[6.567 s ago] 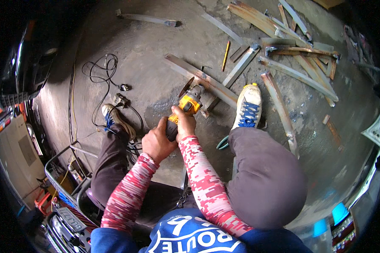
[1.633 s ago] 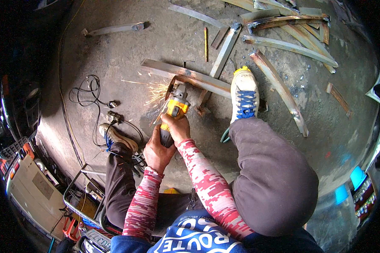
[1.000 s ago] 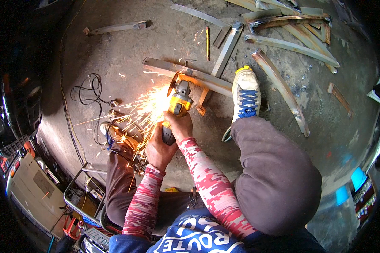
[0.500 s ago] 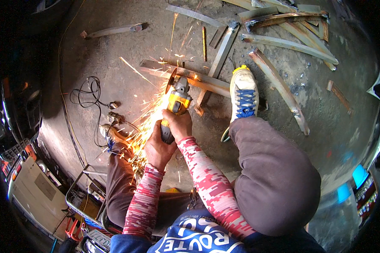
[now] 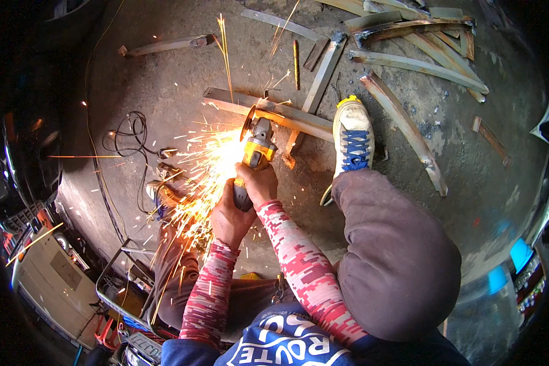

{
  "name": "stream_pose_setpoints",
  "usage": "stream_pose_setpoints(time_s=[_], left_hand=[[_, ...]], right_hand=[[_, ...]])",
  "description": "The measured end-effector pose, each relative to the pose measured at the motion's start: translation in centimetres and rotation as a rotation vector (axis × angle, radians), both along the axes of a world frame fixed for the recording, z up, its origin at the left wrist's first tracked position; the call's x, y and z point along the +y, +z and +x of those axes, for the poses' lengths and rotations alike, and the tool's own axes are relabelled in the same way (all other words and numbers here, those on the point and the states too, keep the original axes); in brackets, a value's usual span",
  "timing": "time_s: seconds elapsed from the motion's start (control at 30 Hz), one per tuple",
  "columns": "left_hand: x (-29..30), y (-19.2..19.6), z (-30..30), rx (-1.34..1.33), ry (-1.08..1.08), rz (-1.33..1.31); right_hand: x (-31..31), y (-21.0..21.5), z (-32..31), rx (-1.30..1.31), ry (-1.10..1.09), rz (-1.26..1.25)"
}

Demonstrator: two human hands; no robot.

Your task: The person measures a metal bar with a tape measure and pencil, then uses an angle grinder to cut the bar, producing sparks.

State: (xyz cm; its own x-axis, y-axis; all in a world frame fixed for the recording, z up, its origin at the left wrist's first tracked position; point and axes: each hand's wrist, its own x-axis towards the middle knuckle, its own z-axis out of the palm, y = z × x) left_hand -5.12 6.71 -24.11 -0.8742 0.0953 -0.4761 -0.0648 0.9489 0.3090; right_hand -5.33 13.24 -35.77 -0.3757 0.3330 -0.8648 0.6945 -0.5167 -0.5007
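Note:
Both my hands are closed around a yellow and black angle grinder [image 5: 259, 150]. My left hand [image 5: 230, 218] wraps the rear of its body, while my right hand [image 5: 261, 183] grips just behind the yellow housing. The grinder's disc [image 5: 247, 122] meets the near side of a metal bar [image 5: 299, 120] lying across the floor. A bright spray of sparks [image 5: 210, 177] pours from there toward my left foot and hides part of the disc's edge. Under the bar runs another metal bar [image 5: 323, 76], set crosswise. My right shoe [image 5: 352, 137] stands against the first bar's right end.
Scrap metal strips [image 5: 421, 61] are heaped at the far right, with a long angled bar [image 5: 405, 131] nearer. A black cable [image 5: 141, 131] coils on the floor at left. A metal-framed rack [image 5: 119, 293] and a pale panel [image 5: 46, 283] stand at lower left.
The spark spray has grown brighter and wider, with streaks now flying farther left and up. My hands and the grinder have barely shifted.

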Motion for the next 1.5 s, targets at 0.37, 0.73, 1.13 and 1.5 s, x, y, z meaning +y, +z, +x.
stream_pose_setpoints(time_s=[0.37,0.73,1.13,1.5], left_hand=[[0.7,0.6,-0.9,-0.011,-0.001,0.009],[1.3,0.9,-0.8,-0.058,0.034,-0.011],[1.3,0.9,-0.6,-0.08,0.051,-0.019],[0.8,0.5,0.2,-0.085,0.06,-0.055]], right_hand=[[1.6,1.7,-1.1,0.165,-0.113,-0.104],[1.4,1.7,-1.1,0.101,-0.082,-0.071],[0.5,0.6,-0.5,0.055,-0.057,-0.017],[1.2,1.4,0.0,0.054,0.001,-0.036]])
